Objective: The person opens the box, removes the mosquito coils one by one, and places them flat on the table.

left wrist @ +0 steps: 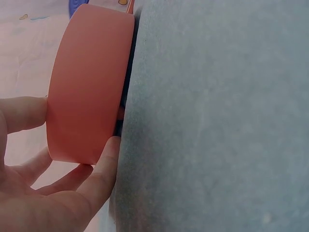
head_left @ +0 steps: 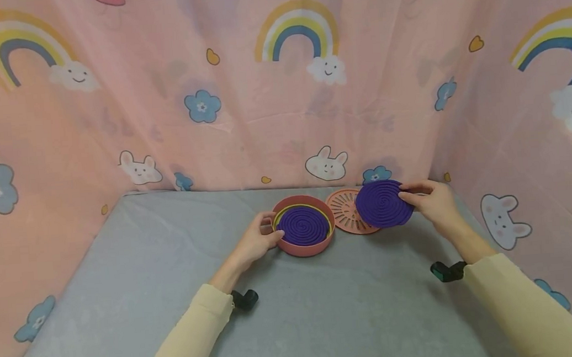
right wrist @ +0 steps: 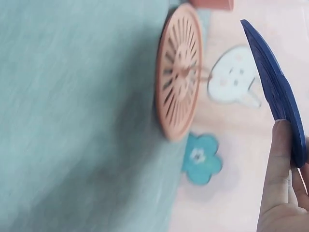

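Note:
My left hand (head_left: 258, 237) grips the near-left side of a round coral mosquito coil box (head_left: 305, 251), thumb and fingers against its wall in the left wrist view. Inside the box lies a purple mosquito coil (head_left: 302, 225), with a thin yellow ring (head_left: 327, 217) showing around it. Between thumb and fingers, my right hand (head_left: 432, 204) pinches the edge of another purple mosquito coil (head_left: 384, 203), raised and tilted above the table. That coil overlaps the slotted coral lid (head_left: 346, 212) in the head view; the right wrist view shows the lid (right wrist: 179, 72) apart from it.
A grey cloth-covered table (head_left: 320, 314) carries the box and lid. Pink curtains (head_left: 258, 136) printed with rainbows, rabbits and flowers enclose its back and sides. Small black wrist cameras (head_left: 245, 299) hang below both sleeves.

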Motion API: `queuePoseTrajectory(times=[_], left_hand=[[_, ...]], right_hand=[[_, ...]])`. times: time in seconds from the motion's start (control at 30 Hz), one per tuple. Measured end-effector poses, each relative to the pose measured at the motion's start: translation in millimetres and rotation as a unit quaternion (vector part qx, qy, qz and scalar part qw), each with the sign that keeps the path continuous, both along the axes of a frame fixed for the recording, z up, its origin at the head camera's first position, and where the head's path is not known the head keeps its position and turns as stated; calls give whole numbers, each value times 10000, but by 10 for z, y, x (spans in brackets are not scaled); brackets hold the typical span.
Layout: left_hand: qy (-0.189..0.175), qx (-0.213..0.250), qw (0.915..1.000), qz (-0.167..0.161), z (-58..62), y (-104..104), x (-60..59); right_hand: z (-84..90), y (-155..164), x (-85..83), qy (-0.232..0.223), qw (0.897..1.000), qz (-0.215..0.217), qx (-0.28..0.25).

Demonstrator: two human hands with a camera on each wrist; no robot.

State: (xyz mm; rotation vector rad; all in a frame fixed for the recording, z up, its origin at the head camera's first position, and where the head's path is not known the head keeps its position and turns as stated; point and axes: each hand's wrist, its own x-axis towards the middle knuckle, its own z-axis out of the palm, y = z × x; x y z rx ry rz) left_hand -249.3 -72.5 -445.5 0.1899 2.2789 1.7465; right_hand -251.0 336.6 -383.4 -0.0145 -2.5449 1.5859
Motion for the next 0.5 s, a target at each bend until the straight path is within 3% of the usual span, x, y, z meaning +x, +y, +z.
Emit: queuePoseTrajectory(times=[0.5], left_hand=[[62, -9, 10000, 17, -28, 7, -5]], right_hand=[[-317, 537, 65, -419, 9959, -783, 168]])
